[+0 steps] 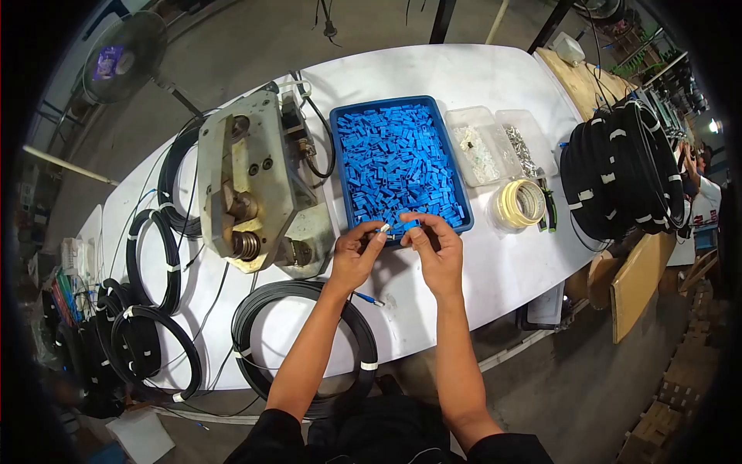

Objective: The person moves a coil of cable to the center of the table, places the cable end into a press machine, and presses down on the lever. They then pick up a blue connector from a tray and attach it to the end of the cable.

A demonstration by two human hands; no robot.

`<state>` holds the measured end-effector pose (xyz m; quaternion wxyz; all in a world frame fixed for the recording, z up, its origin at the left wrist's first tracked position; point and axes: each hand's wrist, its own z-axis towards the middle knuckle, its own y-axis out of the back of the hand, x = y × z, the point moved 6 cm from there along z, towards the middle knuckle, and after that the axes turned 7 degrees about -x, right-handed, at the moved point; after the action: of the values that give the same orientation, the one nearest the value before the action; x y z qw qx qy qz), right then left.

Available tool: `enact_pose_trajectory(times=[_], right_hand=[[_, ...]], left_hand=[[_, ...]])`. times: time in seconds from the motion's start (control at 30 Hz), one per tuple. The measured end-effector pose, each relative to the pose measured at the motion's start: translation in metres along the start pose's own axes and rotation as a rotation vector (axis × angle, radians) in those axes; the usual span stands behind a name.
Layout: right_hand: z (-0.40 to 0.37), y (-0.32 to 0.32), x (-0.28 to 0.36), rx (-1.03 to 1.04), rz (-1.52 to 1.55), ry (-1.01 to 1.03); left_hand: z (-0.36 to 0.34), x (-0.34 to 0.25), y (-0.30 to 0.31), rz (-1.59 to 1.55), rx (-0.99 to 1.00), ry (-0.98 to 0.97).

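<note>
Both hands meet over the near edge of a blue tray (337,147) full of small blue plastic pieces (398,158). My left hand (356,259) pinches a small whitish connector end (384,228) between thumb and index finger. Just right of it, my right hand (437,255) holds a blue piece (410,226) between thumb and fingers. The two held parts are close but apart. Below my hands, a coil of black cable (251,309) lies at the table's front edge, and a blue-tipped cable end (369,299) shows beside my left wrist.
A metal press (259,170) stands left of the tray, with more cable coils (131,263) beyond it. To the right are two clear containers (483,155), (516,127), a yellowish tape roll (519,204), green-handled pliers (549,205) and stacked black coils (618,166). A person (705,193) is at far right.
</note>
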<state>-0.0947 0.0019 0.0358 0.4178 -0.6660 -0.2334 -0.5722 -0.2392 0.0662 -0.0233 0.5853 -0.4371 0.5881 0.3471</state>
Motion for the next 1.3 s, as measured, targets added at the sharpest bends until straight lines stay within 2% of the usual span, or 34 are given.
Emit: enact_pose_trajectory(times=[0.03, 0.1, 0.13, 0.2, 0.23, 0.3, 0.43, 0.6, 0.63, 0.7, 0.8, 0.93, 1.03, 1.1, 1.23, 1.3], right_hand=[[-0.001, 0.001, -0.001, 0.005, -0.001, 0.004], [-0.004, 0.006, -0.006, 0.021, -0.274, -0.021], [-0.005, 0.008, -0.006, 0.024, -0.279, -0.022], [-0.007, 0.004, 0.008, 0.053, -0.519, 0.213], [-0.008, 0.003, 0.009, 0.057, -0.522, 0.210], [-0.011, 0.002, 0.007, 0.031, -0.311, 0.108], [-0.010, 0.000, 0.004, 0.039, -0.266, 0.091], [-0.007, 0.004, 0.000, 0.041, -0.131, 0.076], [-0.006, 0.007, -0.001, 0.041, -0.131, 0.072], [-0.005, 0.006, 0.008, 0.086, -0.287, 0.207], [-0.006, 0.005, 0.020, 0.069, -0.345, 0.216], [-0.005, 0.007, 0.019, 0.025, -0.389, 0.187], [-0.005, 0.006, 0.016, -0.001, -0.363, 0.156], [-0.003, 0.009, 0.009, -0.031, -0.281, 0.142], [-0.001, 0.015, 0.005, -0.008, -0.250, 0.110], [0.001, 0.017, 0.005, 0.027, -0.346, 0.125]], left_hand=[[0.000, -0.004, -0.002, -0.024, 0.000, -0.068], [-0.001, -0.005, -0.005, -0.072, -0.009, -0.106], [-0.002, -0.007, -0.006, -0.117, -0.016, -0.141], [-0.003, -0.007, -0.006, -0.114, -0.017, -0.139], [-0.003, -0.007, -0.005, -0.106, -0.016, -0.138], [-0.003, -0.009, -0.004, -0.053, 0.000, -0.165], [-0.004, -0.022, -0.005, 0.066, 0.023, -0.278], [-0.003, -0.021, -0.006, 0.064, 0.022, -0.285], [-0.003, -0.024, -0.006, 0.086, 0.021, -0.294], [-0.003, -0.027, -0.006, 0.102, 0.023, -0.289], [-0.001, -0.025, -0.007, 0.135, 0.036, -0.277], [-0.001, -0.019, -0.008, 0.107, 0.049, -0.214], [-0.001, -0.017, -0.012, 0.024, 0.073, -0.261], [-0.002, -0.015, -0.011, 0.027, 0.080, -0.222], [-0.002, -0.012, -0.009, 0.103, 0.107, -0.132], [-0.001, -0.009, -0.010, 0.103, 0.117, -0.128]])
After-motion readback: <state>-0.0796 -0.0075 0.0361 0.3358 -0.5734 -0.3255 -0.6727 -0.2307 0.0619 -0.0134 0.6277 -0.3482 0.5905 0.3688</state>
